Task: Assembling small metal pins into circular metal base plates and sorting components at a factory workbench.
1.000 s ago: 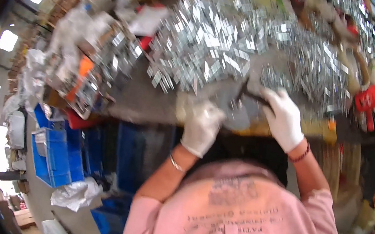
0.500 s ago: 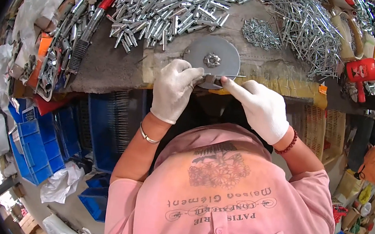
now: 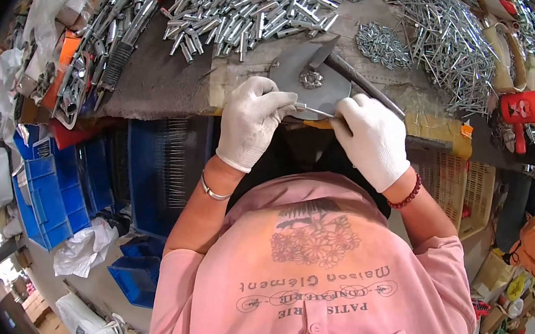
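Note:
Both my hands wear white gloves and meet at the bench's near edge. My left hand (image 3: 250,121) is closed around a short silver metal tube (image 3: 300,106). A thin metal rod (image 3: 318,112) runs from that tube to my right hand (image 3: 373,137), whose thumb and fingers pinch its far end. Just beyond them is a round grey metal disc (image 3: 287,65) with a small heap of tiny metal parts (image 3: 311,78) at its middle. A hammer (image 3: 366,85) lies across the disc, its dark handle slanting right behind my right fingers; whether they touch it I cannot tell.
Piles of silver tubes (image 3: 254,10), small pins (image 3: 383,45) and long thin rods (image 3: 452,49) cover the bench's far side. Hand tools (image 3: 121,46) lie left; a red bottle (image 3: 525,106) stands right. Blue bins (image 3: 53,200) and a yellow crate (image 3: 478,195) sit below the edge.
The hammer now lies across the disc; before, a dark metal block was between my hands. My right index finger, stretched out earlier, has bent into a pinch on the rod.

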Tool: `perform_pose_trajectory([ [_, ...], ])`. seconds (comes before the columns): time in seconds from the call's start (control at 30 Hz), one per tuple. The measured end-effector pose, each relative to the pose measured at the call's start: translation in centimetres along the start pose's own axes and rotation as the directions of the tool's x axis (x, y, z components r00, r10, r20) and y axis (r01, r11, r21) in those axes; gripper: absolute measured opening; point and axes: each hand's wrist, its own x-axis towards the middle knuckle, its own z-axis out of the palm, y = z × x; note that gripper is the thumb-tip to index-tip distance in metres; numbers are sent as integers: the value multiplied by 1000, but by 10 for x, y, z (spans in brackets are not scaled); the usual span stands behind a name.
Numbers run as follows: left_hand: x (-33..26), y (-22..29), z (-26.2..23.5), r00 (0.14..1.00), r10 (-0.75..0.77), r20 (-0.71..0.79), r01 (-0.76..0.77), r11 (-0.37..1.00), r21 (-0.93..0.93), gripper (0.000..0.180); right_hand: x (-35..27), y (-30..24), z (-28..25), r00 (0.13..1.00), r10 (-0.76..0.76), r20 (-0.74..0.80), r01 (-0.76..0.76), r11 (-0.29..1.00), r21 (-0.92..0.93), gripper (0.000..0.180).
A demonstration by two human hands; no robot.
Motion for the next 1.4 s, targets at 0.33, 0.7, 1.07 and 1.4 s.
perform_pose_trajectory([
  [0.33,-41,48,20,780,-617,105,610,712,-347,49,-20,-16,10,915,133,381,-372,644,669,19],
  [0.7,-38,46,6,722,-688,79,565,519,-641,62,-19,-43,24,956,60,286,-242,713,658,21],
  [1.07,-146,-1,-87,366,-930,-23,448,197,-872,58,15,-50,16,932,97,350,-338,587,736,34],
  [1.4,-196,-15,-117,282,-952,-122,295,207,-933,55,50,-158,106,406,-408,818,-590,567,575,40],
])
